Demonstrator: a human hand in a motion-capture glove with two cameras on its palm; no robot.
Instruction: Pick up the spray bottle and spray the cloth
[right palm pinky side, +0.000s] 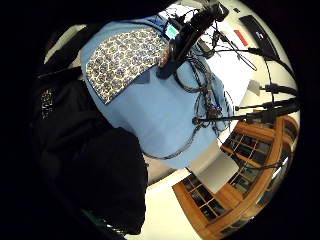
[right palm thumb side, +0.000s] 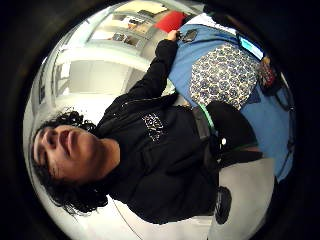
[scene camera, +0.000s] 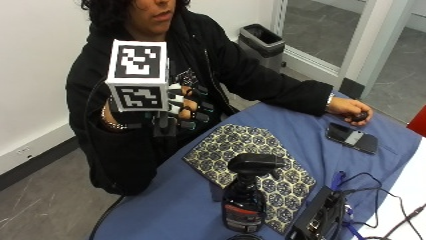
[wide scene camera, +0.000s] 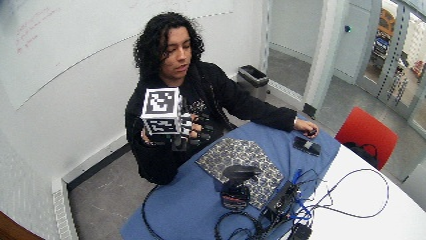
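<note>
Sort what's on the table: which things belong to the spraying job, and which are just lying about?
Job:
- spray bottle, standing at the patterned cloth's edge, untouched
- patterned cloth, flat on the blue table cover
- gloved right hand, raised off the table, holding nothing

Lying about:
- phone
- cables
- bin on the floor

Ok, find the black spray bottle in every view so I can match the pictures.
Outside view: black spray bottle stands on the patterned cloth's near edge.
Wide outside view: same spot, beside the cables.
Little finger side palm view: dark bottle at the cloth's corner.
Thumb side palm view: only its labelled body shows beside the cloth.
Shared landmark: the cloth.
</note>
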